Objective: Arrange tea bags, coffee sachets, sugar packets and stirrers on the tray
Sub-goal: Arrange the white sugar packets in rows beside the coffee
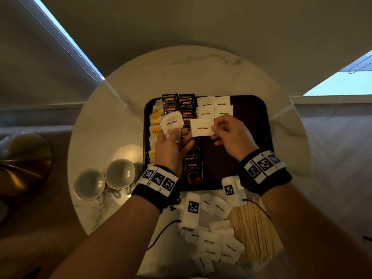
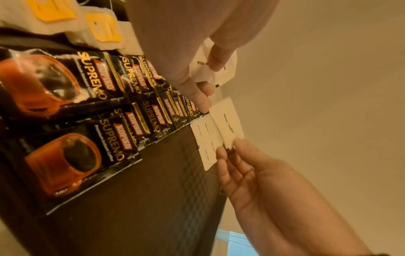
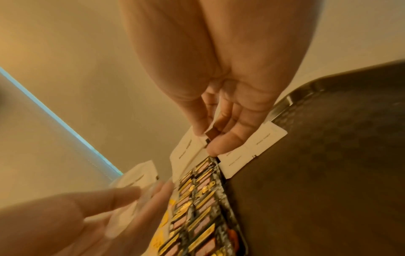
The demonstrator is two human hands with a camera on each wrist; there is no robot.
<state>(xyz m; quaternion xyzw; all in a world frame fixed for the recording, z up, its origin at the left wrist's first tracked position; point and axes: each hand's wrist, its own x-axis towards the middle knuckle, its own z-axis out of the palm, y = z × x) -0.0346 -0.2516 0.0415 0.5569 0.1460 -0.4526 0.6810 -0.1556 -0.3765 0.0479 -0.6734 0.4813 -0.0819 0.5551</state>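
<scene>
Single sugar packet (image 1: 202,127) pinched at its right edge by right hand (image 1: 231,135), thumb and fingertips curled on it, held above dark tray (image 1: 249,117), near four sugar packets (image 1: 214,107) laid at far edge. Left hand (image 1: 171,148) palm up, fingers curled round small stack of packets (image 1: 171,123). Coffee sachets (image 1: 187,109) in two columns; tea bags (image 1: 155,125) along left rim. Loose sugar pile (image 1: 213,244) and wooden stirrers (image 1: 253,230) on marble table (image 1: 181,73); two cups (image 1: 104,180) left.

Dim warm indoor light, pale daylight strips at upper corners, fisheye bending at edges, wrist views blurred
</scene>
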